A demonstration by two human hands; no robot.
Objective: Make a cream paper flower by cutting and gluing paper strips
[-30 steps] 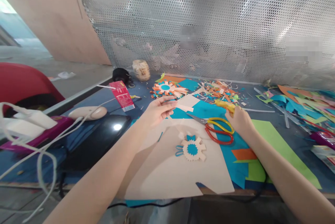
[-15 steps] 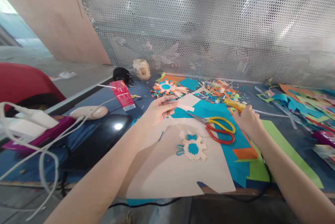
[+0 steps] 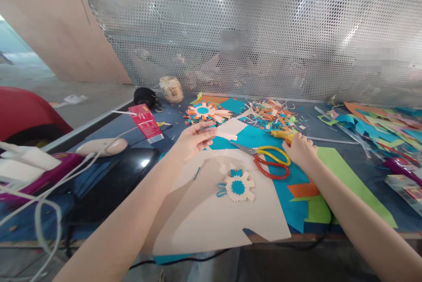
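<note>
Flower [image 3: 238, 187] on the cream sheet [image 3: 204, 225] looks part-made: tabs line its right side, but the teeth along its bottom are bare, seemingly left undone. The left hand [image 3: 197, 139] pinches one paper strip [image 3: 228, 135] near the sheet's far edge, and the right hand [image 3: 301, 150] is wrapped around one glue gun [image 3: 279, 135]. Flowers number two, counting a fuller one [image 3: 202, 110] beside the scrap heap [image 3: 272, 115], with one pair of scissors [image 3: 253, 152].
</note>
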